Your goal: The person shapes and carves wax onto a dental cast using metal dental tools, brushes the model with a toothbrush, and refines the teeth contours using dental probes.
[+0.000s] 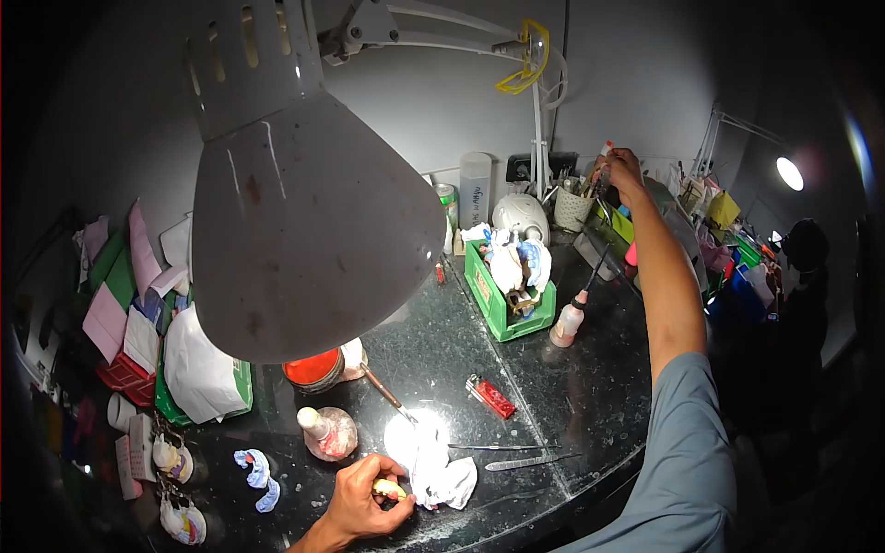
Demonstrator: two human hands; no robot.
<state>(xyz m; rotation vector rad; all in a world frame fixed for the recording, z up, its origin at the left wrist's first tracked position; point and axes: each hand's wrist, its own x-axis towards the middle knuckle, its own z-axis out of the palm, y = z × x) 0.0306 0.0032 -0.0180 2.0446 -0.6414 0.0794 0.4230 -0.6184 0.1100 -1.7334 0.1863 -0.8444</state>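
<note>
My left hand (364,498) is closed around a small yellow piece (389,489), mostly hidden by the fingers, low over the bench beside a crumpled white cloth (447,481). At the back, my right hand (621,170) reaches to a pale perforated cup (573,206) full of brushes and tools. Its fingers are pinched on a slim thing with a red and white tip (607,148), whose kind I cannot make out. Near the cloth lie a brush-like tool (383,387), a thin metal instrument (502,448), a knife-like blade (521,463) and a red lighter (491,397).
A large grey lamp shade (313,230) hangs over the left side. On the dark bench (415,350) stand a green bin (502,313) of dental casts, a dropper bottle (568,323), a round bottle (329,433) and a red-filled jar (313,368). Blue dental pieces (258,475) lie left.
</note>
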